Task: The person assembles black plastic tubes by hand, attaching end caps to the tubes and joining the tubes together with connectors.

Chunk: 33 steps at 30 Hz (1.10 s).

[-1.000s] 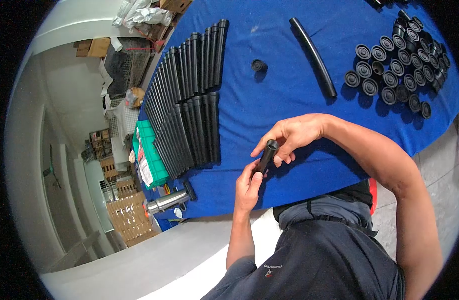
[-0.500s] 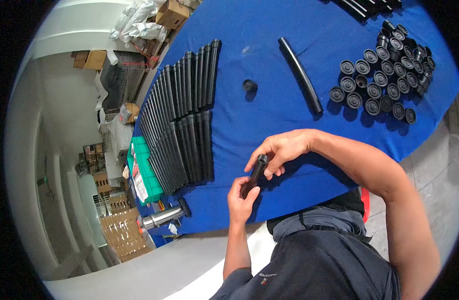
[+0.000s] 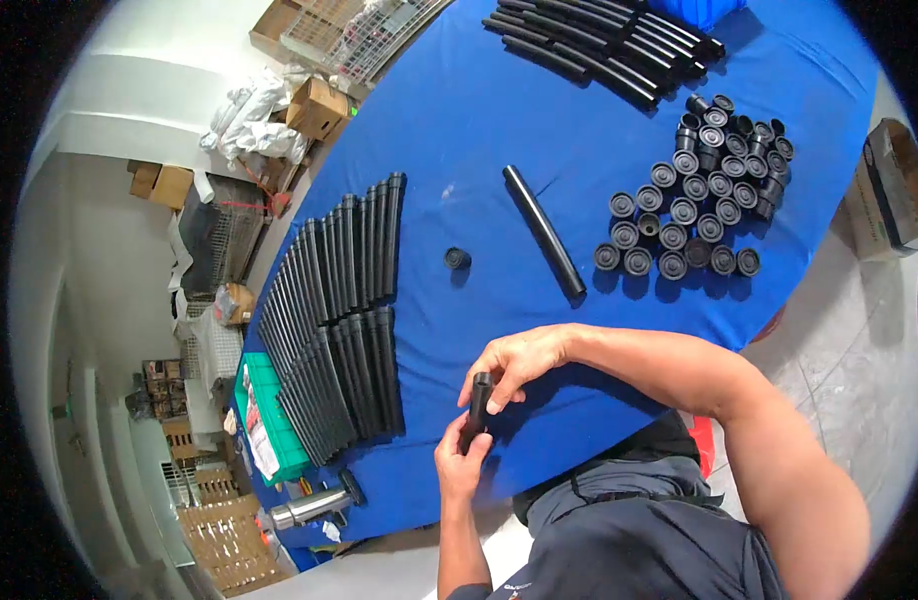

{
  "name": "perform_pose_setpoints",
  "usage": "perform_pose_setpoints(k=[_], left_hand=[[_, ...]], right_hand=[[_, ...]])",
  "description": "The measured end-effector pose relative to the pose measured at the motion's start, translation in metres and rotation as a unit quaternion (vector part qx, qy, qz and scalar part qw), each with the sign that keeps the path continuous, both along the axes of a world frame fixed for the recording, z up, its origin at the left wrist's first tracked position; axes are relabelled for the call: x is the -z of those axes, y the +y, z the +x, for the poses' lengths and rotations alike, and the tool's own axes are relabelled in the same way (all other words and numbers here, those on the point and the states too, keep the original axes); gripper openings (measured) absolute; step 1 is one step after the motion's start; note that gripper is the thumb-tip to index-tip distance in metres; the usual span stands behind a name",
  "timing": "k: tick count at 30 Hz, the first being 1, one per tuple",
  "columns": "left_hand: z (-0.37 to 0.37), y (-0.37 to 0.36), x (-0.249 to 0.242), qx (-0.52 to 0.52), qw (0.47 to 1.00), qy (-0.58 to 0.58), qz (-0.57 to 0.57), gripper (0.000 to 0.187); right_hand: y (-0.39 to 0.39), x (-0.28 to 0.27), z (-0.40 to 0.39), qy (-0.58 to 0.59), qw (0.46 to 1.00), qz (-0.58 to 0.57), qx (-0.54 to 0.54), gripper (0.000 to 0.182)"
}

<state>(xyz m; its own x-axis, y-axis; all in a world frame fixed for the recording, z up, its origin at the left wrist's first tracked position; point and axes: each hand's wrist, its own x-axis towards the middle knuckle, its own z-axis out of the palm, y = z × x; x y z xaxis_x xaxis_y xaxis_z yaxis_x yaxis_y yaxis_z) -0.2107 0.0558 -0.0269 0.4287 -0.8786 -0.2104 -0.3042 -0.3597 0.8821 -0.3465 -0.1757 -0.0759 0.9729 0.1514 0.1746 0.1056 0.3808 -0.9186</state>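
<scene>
My left hand (image 3: 462, 462) is wrapped around the lower part of a short-looking black tube (image 3: 481, 392), which points up toward the camera. At its upper end, my right hand (image 3: 522, 366) grips the tube between thumb and fingers. A lone black cap (image 3: 457, 259) sits on the blue cloth beyond my hands. To the right of it lies a single long black tube (image 3: 545, 235), set at a slant. The far end of the held tube is hidden by my left hand.
Rows of black tubes (image 3: 344, 250) lie at the left, beside a green bin (image 3: 269, 390) and a metal cylinder (image 3: 309, 508). Many round black caps (image 3: 683, 211) stand at the right. More tubes (image 3: 599, 40) are piled at the far edge of the blue cloth (image 3: 449, 140).
The camera view has shifted, so the table things appear lower and further left. My right hand's fingers have closed in around the tube's upper end; my left hand keeps its hold.
</scene>
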Motion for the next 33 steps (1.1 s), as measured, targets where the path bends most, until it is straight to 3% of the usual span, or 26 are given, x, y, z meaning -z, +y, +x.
perform_pose_setpoints(k=[4,5,9,12,15,18,24,27,30,31,33], left_hand=[[0.001,0.005,0.009,-0.018,0.995,0.094,-0.021,0.037],[-0.001,0.005,0.008,-0.021,0.99,0.128,-0.052,0.033],[-0.004,-0.006,-0.005,-0.098,0.946,0.25,-0.184,0.029],[-0.002,-0.01,-0.019,-0.147,0.907,0.325,-0.223,0.026],[-0.001,-0.013,-0.017,-0.17,0.883,0.364,-0.243,0.027],[0.003,-0.006,-0.003,-0.214,0.843,0.429,-0.245,0.025],[-0.003,0.003,0.028,-0.251,0.765,0.567,-0.174,0.037],[-0.008,0.005,0.024,-0.246,0.804,0.536,-0.076,0.05],[-0.002,0.01,0.019,-0.173,0.868,0.466,-0.008,0.047],[-0.009,0.008,0.01,-0.191,0.9,0.391,0.001,0.036],[-0.01,0.009,0.016,-0.174,0.968,0.17,-0.063,0.03]], right_hand=[[0.004,-0.004,-0.005,0.01,1.0,0.004,0.002,0.062],[0.001,-0.001,0.0,0.034,0.998,-0.043,-0.034,0.072],[0.006,-0.003,-0.001,0.04,0.996,-0.079,-0.02,0.083],[0.009,0.006,0.006,-0.001,0.994,-0.111,-0.006,0.082],[0.009,0.003,0.002,0.02,0.997,-0.073,-0.001,0.079],[0.003,-0.011,-0.003,0.048,0.996,-0.048,-0.057,0.081],[0.007,-0.014,-0.004,0.039,0.994,-0.081,0.058,0.051],[0.01,-0.006,-0.001,0.045,0.992,-0.083,0.08,0.043],[0.008,-0.01,-0.001,0.074,0.99,-0.089,0.08,0.043],[0.007,-0.009,-0.001,0.076,0.99,-0.087,0.081,0.043],[0.007,-0.009,-0.001,0.083,0.99,-0.081,0.085,0.043]])
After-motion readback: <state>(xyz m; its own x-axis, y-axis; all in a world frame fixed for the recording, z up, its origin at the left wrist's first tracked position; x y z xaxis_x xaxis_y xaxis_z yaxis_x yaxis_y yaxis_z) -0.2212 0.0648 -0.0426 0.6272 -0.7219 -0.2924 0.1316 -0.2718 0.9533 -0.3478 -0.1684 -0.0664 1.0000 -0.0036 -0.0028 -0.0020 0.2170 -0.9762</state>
